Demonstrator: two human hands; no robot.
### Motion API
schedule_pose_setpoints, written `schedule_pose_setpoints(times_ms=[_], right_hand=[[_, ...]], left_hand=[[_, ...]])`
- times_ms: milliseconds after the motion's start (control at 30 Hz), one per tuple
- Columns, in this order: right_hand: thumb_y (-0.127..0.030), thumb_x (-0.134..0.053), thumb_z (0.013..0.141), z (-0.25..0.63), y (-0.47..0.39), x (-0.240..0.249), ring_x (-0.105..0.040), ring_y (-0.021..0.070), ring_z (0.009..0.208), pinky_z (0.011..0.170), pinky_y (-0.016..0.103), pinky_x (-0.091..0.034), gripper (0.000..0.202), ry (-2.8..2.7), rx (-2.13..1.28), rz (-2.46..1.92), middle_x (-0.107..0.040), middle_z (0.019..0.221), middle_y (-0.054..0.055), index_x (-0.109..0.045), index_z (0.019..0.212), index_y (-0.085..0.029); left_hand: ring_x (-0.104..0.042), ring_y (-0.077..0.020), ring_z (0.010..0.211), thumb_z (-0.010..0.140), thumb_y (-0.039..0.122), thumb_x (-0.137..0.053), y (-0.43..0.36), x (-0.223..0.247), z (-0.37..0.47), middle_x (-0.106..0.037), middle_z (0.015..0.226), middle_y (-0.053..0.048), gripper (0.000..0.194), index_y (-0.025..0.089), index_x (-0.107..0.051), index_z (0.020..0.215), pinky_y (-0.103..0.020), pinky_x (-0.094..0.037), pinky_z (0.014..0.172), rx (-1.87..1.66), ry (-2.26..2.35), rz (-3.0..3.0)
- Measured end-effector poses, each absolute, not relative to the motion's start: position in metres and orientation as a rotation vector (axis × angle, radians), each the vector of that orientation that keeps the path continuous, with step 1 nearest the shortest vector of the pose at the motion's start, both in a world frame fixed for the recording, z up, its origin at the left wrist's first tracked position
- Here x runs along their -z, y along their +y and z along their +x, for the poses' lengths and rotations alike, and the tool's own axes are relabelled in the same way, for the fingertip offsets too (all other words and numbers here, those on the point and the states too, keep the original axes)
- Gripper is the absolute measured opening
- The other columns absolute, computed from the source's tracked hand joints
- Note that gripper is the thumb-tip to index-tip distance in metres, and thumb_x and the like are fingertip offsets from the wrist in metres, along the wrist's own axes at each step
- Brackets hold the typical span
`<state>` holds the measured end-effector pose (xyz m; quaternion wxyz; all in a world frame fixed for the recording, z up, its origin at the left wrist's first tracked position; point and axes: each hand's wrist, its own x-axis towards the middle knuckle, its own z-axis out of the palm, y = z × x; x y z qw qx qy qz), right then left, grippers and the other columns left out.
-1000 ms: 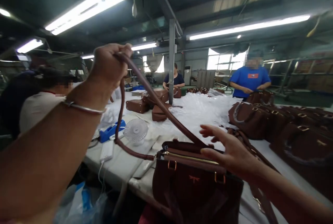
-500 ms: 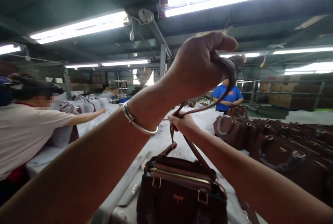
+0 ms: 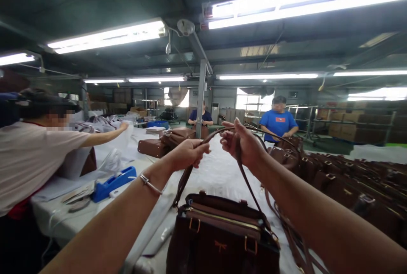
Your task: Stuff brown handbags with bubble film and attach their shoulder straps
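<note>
A dark brown handbag (image 3: pixel 222 246) with gold zips, buckles and a small dragonfly emblem stands before me on the table. Its long brown strap (image 3: pixel 213 135) is raised above it in an arc. My left hand (image 3: pixel 190 154), a silver bangle on the wrist, is closed around the strap's left part. Facing it, my right hand (image 3: pixel 243 144) has loosely curled fingers with the strap running through and over them. From there one length drops to the bag's right side, and another loops off to the right. The exact grip of the right fingers is partly hidden.
Rows of brown handbags (image 3: pixel 346 193) fill the right side. On the left are a blue tape dispenser (image 3: pixel 111 184) and a co-worker in a pale shirt (image 3: pixel 34 155) reaching across the white-covered table (image 3: pixel 41 208). Two more people, one in blue (image 3: pixel 278 121), are farther back.
My left hand has come down and left from high up with the strap, beside my right hand. My right hand has shifted slightly right, and its fingers have loosened.
</note>
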<state>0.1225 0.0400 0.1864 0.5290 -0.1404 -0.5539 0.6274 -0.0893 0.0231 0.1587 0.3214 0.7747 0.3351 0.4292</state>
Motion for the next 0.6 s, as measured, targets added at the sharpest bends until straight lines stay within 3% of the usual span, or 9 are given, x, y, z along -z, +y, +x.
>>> schedule_pose_setpoints(times_ms=[133,300,367,467,533,600], right_hand=[[-0.056,-0.084,0.076,0.096,0.044,-0.169,-0.067,0.0142,0.077,0.057,0.021,-0.048,0.049,-1.569,-1.490,-0.486,-0.071,0.093,0.003,-0.064,0.104,-0.021],[-0.040,-0.096,0.061,0.062,0.036,-0.161,-0.065,0.0145,0.076,0.067,0.025,-0.053,0.054,-1.814,-1.433,-0.271,-0.069,0.087,0.002,-0.067,0.101,-0.017],[-0.038,-0.095,0.061,0.057,0.033,-0.164,-0.066,0.0163,0.074,0.069,0.029,-0.055,0.054,-1.787,-1.390,-0.261,-0.070,0.085,0.003,-0.067,0.101,-0.017],[-0.038,-0.092,0.063,0.057,0.031,-0.168,-0.064,0.0156,0.070,0.070,0.031,-0.054,0.042,-1.760,-1.315,-0.336,-0.068,0.078,0.002,-0.069,0.088,-0.014],[-0.035,-0.089,0.063,0.059,0.033,-0.170,-0.065,0.0158,0.072,0.071,0.030,-0.053,0.037,-1.702,-1.309,-0.365,-0.069,0.078,0.002,-0.069,0.086,-0.014],[-0.034,-0.085,0.063,0.058,0.036,-0.169,-0.065,0.0156,0.071,0.070,0.029,-0.052,0.034,-1.600,-1.314,-0.377,-0.068,0.078,0.001,-0.067,0.085,-0.016]], left_hand=[[-0.043,-0.0081,0.046,0.095,0.059,-0.053,0.016,-0.184,-0.080,-0.047,0.053,0.006,0.044,0.019,-0.052,0.077,-0.022,-0.042,0.050,-1.443,0.807,1.988],[-0.040,-0.0072,0.050,0.086,0.051,-0.071,0.017,-0.210,-0.073,-0.048,0.054,0.005,0.044,0.017,-0.054,0.063,-0.022,-0.033,0.050,-1.453,0.758,2.105],[-0.046,-0.0086,0.056,0.084,0.053,-0.074,0.020,-0.210,-0.079,-0.053,0.058,0.003,0.044,0.016,-0.059,0.064,-0.023,-0.037,0.054,-1.442,0.735,2.134],[-0.062,-0.0151,0.084,0.084,0.062,-0.070,0.027,-0.191,-0.096,-0.069,0.094,-0.004,0.050,0.017,-0.069,0.104,-0.026,-0.048,0.076,-1.517,0.684,1.992],[-0.064,-0.0205,0.103,0.084,0.069,-0.068,0.029,-0.166,-0.107,-0.068,0.118,-0.008,0.069,0.020,-0.058,0.131,-0.031,-0.050,0.087,-1.524,0.682,1.846],[-0.064,-0.0232,0.105,0.083,0.073,-0.066,0.029,-0.137,-0.115,-0.067,0.119,-0.011,0.076,0.018,-0.056,0.135,-0.033,-0.050,0.086,-1.404,0.725,1.768]])
